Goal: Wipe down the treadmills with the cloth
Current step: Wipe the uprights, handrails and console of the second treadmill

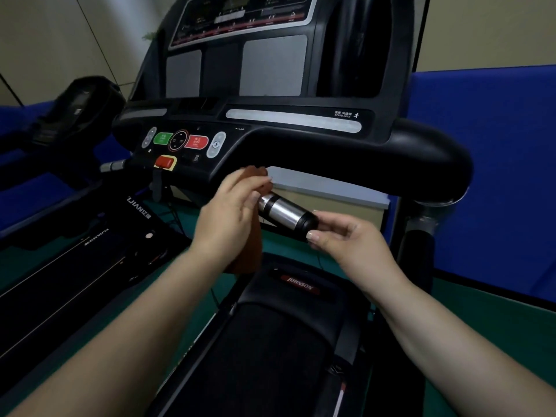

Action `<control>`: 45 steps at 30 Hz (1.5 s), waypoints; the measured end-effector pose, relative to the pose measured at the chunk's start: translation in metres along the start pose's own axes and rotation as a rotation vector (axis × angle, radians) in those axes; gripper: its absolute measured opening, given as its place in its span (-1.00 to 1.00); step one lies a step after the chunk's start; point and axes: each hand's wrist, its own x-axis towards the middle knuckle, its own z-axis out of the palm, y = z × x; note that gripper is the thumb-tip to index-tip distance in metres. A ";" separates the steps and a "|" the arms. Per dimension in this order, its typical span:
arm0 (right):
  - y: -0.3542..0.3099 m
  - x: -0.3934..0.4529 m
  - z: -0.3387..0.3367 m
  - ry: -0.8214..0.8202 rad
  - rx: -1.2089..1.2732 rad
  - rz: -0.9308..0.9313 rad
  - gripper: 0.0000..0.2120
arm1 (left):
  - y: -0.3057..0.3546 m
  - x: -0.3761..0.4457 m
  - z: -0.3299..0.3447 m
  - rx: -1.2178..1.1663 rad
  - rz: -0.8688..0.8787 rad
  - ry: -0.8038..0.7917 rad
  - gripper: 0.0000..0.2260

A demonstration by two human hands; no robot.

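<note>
The left hand has its fingers curled round a brown cloth that hangs below them, pressed to the treadmill grip; the right hand pinches the grip's black end.

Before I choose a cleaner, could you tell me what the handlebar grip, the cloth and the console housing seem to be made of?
The handlebar grip looks like polished metal, with bright streaky reflections, and a matte black end cap, probably plastic or rubber. The cloth in the left hand is brown, dull and limp, likely a soft fabric. The console housing appears to be smooth black moulded plastic with a faint sheen.
</note>
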 end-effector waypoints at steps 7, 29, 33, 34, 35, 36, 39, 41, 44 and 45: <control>-0.003 -0.002 0.002 -0.019 0.001 -0.036 -0.71 | 0.042 -0.041 0.022 -0.037 0.211 -0.116 -0.67; 0.005 -0.002 -0.001 0.027 -0.020 0.009 -0.64 | 0.014 -0.012 0.009 -0.008 0.035 0.012 -0.71; 0.003 -0.002 0.001 0.028 -0.012 -0.003 -0.68 | 0.046 -0.042 0.030 -0.087 0.104 -0.040 -0.71; 0.003 -0.002 0.001 0.020 -0.009 -0.013 -0.69 | 0.050 -0.048 0.032 -0.097 0.156 -0.062 -0.70; 0.002 -0.002 0.001 0.012 -0.005 -0.015 -0.68 | 0.050 -0.048 0.032 -0.085 0.193 -0.075 -0.68; 0.002 -0.003 0.002 0.009 -0.002 -0.007 -0.67 | 0.047 -0.045 0.029 -0.060 0.215 -0.085 -0.68; 0.005 -0.001 0.002 0.058 0.000 0.035 -0.70 | 0.029 -0.028 0.016 -0.012 0.168 -0.056 -0.69; 0.005 -0.002 0.002 0.071 -0.014 0.053 -0.66 | 0.019 -0.020 0.010 -0.026 0.070 -0.013 -0.72; 0.003 -0.005 0.003 0.080 -0.029 0.067 -0.67 | 0.026 -0.025 0.011 -0.038 0.038 0.012 -0.70; 0.002 -0.006 0.003 0.090 -0.035 0.072 -0.68 | 0.032 -0.031 0.013 -0.048 0.064 -0.008 -0.69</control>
